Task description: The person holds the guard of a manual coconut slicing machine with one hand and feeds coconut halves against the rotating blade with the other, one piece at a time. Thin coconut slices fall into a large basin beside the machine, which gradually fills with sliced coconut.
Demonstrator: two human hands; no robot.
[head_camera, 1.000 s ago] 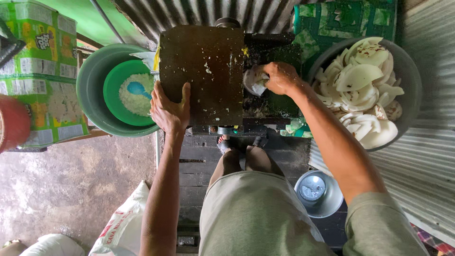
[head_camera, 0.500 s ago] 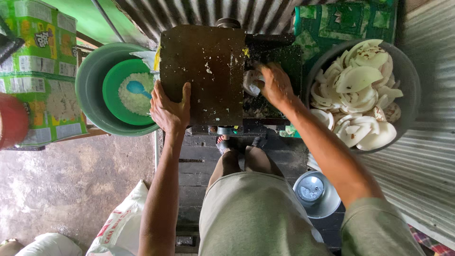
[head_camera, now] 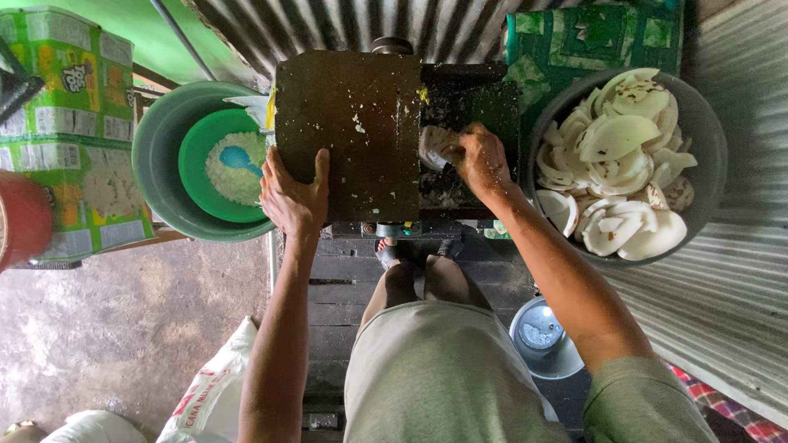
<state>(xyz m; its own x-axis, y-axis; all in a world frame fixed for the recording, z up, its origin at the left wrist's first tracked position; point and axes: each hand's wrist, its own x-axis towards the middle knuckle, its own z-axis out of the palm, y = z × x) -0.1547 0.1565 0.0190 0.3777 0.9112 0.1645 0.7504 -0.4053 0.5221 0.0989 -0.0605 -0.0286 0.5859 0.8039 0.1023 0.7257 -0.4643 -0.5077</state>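
Machine housing (head_camera: 349,135), dark and flecked, fills the centre; left hand (head_camera: 294,195) lies on its near left edge, fingers spread flat. Right hand (head_camera: 478,157) presses a white coconut piece (head_camera: 435,148) leftward against its right side, fingers curled round it.

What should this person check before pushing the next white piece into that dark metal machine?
1. Left hand braced on the dark metal machine cover: ok.
2. Right hand has a grip on a white coconut piece at the opening: ok.
3. Fingers away from moving parts: cannot tell.
4. Grey round basin of white coconut pieces near the right hand: ok.
5. Green bowl of white shreds beside the machine's left edge: ok.
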